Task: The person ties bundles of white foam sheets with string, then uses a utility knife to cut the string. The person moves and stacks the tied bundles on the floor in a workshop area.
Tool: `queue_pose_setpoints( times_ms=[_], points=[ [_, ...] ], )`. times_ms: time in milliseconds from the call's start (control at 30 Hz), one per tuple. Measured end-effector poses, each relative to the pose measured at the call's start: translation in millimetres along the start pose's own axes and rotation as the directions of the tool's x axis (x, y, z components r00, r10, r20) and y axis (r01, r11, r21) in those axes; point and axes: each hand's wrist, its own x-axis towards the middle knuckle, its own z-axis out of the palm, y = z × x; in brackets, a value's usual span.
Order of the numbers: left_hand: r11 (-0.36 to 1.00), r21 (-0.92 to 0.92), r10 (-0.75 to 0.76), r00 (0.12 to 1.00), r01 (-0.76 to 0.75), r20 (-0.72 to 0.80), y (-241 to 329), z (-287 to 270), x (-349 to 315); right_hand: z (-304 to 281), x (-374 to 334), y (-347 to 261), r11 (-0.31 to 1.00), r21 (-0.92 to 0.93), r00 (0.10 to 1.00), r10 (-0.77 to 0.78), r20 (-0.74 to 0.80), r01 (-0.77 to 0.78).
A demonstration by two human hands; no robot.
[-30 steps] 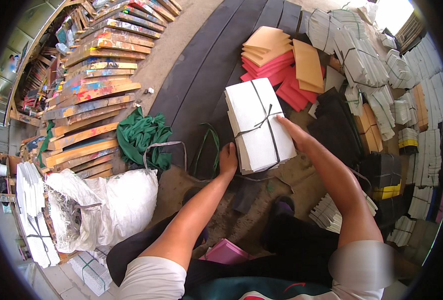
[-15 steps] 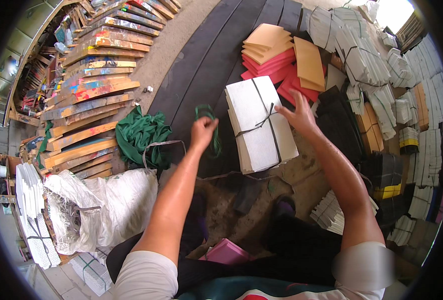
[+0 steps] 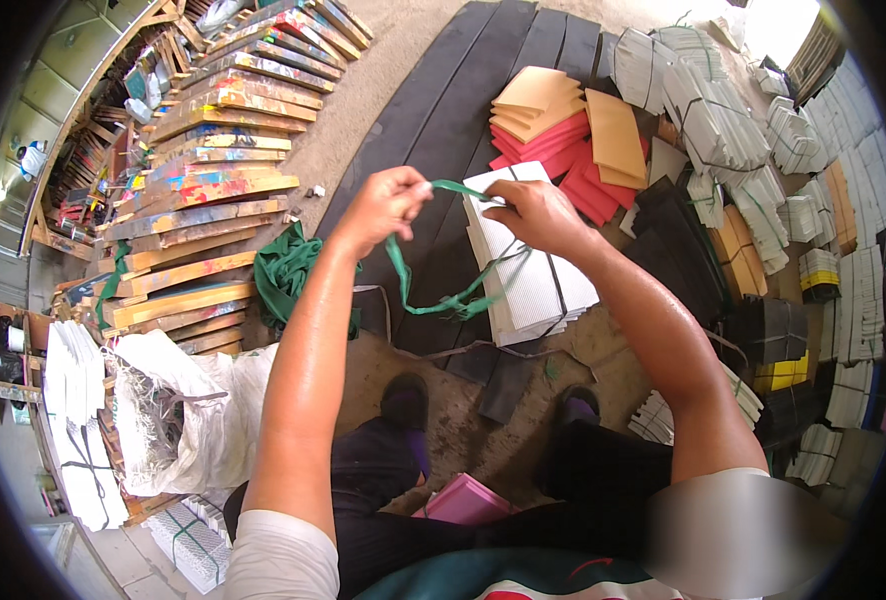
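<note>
A loop of green cloth strip (image 3: 441,302) hangs between my two hands, its lower part sagging in front of a bundle of white ribbed sheets (image 3: 553,292). My left hand (image 3: 381,208) pinches one side of the strip. Closed on the strip's other side, my right hand (image 3: 535,212) is above the bundle and covers part of it. A dark tie runs down the bundle's visible right part. To the left lies a heap of green cloth (image 3: 288,277), partly behind my left forearm.
Orange sheets (image 3: 618,135) and red sheets (image 3: 588,185) lie beyond the bundle on dark boards (image 3: 403,120). Paint-stained wooden frames (image 3: 213,190) line the left, with a white sack (image 3: 193,420) nearer. Tied white stacks (image 3: 713,110) fill the right. Pink sheets (image 3: 463,500) lie between my feet.
My left hand has risen with the green strip. My right hand has moved left off the bundle's edge and gripped the strip, which now opens into a loop between both hands.
</note>
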Motion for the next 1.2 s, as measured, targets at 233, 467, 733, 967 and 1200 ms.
queue_pose_setpoints(
  times_ms=[233,467,733,967,1200],
  points=[
    [0.983,-0.092,-0.177,0.944,0.157,-0.278,-48,-81,-26,-32,-25,43,0.813,0.344,0.882,0.432,0.186,-0.471],
    [0.968,-0.246,-0.053,0.998,0.044,-0.033,-34,10,-30,-6,-24,7,0.791,0.466,0.913,0.287,0.291,-0.397],
    [0.96,-0.115,0.215,0.933,-0.257,-0.289,-58,144,-52,-12,5,-60,0.053,0.892,0.691,0.653,0.31,-0.45],
    [0.875,-0.444,0.06,0.952,-0.195,-0.3,-82,158,-75,-22,-13,-47,0.289,0.873,0.801,0.573,0.172,-0.394],
    [0.729,-0.664,-0.217,0.864,-0.166,-0.454,-99,120,-79,-21,-91,-9,0.887,-0.122,0.854,-0.381,0.354,0.446]
  ],
)
